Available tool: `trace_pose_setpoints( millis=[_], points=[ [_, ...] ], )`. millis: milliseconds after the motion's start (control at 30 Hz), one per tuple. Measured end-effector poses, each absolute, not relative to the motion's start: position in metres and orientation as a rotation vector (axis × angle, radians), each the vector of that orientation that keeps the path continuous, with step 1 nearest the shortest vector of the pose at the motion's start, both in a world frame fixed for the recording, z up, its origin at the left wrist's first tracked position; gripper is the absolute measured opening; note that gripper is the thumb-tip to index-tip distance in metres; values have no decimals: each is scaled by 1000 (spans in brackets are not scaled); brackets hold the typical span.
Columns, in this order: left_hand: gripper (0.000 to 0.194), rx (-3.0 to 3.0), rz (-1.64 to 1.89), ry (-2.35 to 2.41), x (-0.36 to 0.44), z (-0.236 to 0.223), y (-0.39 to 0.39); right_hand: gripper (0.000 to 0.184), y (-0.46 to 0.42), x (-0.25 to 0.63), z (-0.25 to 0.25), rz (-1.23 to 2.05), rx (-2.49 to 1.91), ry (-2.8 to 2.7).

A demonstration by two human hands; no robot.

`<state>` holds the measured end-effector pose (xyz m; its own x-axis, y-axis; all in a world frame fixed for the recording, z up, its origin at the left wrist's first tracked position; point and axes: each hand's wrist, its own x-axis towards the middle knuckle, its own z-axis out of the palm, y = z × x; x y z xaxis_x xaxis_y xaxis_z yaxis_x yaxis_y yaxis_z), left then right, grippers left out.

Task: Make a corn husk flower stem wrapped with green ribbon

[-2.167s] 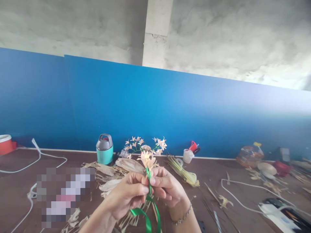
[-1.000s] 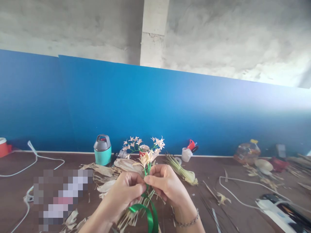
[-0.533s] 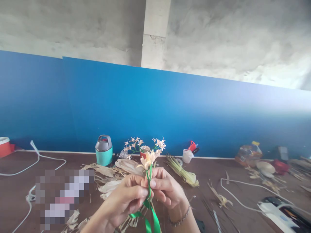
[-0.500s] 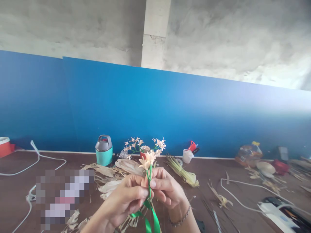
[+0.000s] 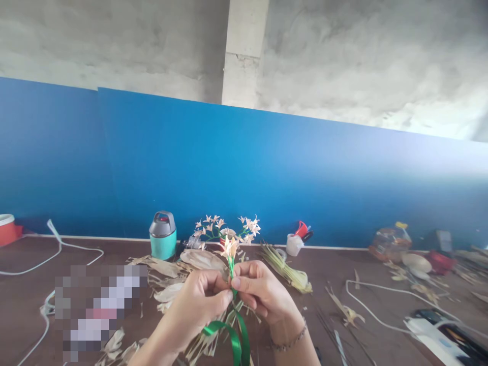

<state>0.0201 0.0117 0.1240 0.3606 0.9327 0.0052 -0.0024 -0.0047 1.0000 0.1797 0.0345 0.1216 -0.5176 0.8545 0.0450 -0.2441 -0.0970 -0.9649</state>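
Observation:
Between my two hands stands a small cream flower (image 5: 229,247) of dried husk on a stem wrapped in green. My left hand (image 5: 204,300) pinches the lower stem from the left. With thumb and fingertips, my right hand (image 5: 257,287) grips the same stem from the right, just under the bloom. A shiny green ribbon (image 5: 241,338) hangs in two strips from below the fingers. Right behind the held flower, a spray of similar cream blossoms (image 5: 249,227) on green stems rises from a red-and-white pot. Where the ribbon meets the stem is hidden by my fingers.
Dried husks (image 5: 202,260) lie behind my left hand. A bundle of pale green husk strips (image 5: 287,269) is to the right. A teal jug (image 5: 163,239) and a white cup (image 5: 294,245) stand near the blue partition (image 5: 267,173). White cords (image 5: 385,287) cross both sides of the table.
The flower has turned and sits slightly lower, its stems closer together. My fingers have shifted on the stem, and the ribbon strips have swung into a wider loop.

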Motion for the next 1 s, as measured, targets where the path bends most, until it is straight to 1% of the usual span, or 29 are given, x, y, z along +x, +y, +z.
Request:
trace_pose_setpoints(
  millis=[133,333,567,667,833,1000],
  points=[
    [14,1268,931,954,23,125,12,34,33,183,124,1700,-779,-1417],
    [19,1192,879,876,22,123,16,34,31,186,126,1689,-808,-1454],
    [13,1165,898,925,24,125,14,34,29,184,128,1635,-877,-1439],
    [14,1105,945,836,23,126,14,31,30,180,127,1692,-783,-1391],
    [16,1032,968,665,19,129,13,25,35,176,118,1876,-459,-1297],
    [22,992,938,604,21,126,13,23,35,175,116,1889,-427,-1292]
  ],
)
